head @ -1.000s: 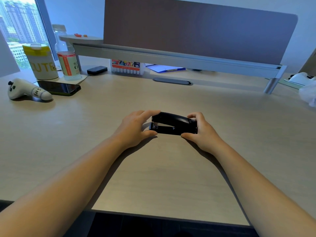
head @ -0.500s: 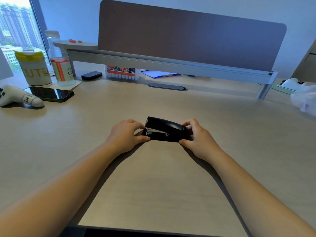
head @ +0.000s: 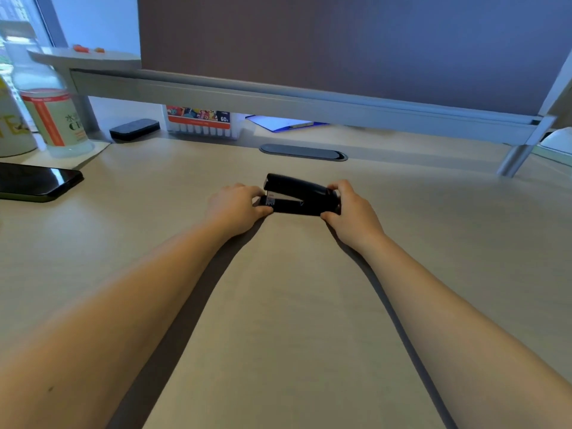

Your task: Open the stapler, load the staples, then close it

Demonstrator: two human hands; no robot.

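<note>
A black stapler [head: 301, 195] lies on the pale wooden bench [head: 278, 305], out in front of the person and lengthwise left to right. Its top arm is lifted a little at the left end, so a thin wedge of gap shows above the base, where a small bit of metal catches the light.

The left hand [head: 236, 209] is curled at the left end of the stapler, thumb and fingertips pinching the front of the base. The right hand [head: 351, 212] wraps the right, hinged end, with fingers over the top and the thumb against the near side. Both hands have hold of the stapler; both forearms stretch out over the bench.

At the far left stands a clear plastic bottle [head: 52, 113] with an orange and white label; whether any liquid is in it cannot be told. Just left of it is a pale tub with yellow lettering [head: 12, 128], cut off by the frame edge, its contents hidden. A dark phone [head: 34, 182] lies flat near them. Further back, under the divider rail [head: 309, 103], sit a small black case [head: 134, 129] and a clear box of markers [head: 201, 125] with a colourful label, the white marker ends in a row along its lower edge. A blue folder [head: 284, 122] lies to the right of the box, and a grey oval cable slot [head: 303, 152] is set in the bench behind the stapler.
</note>
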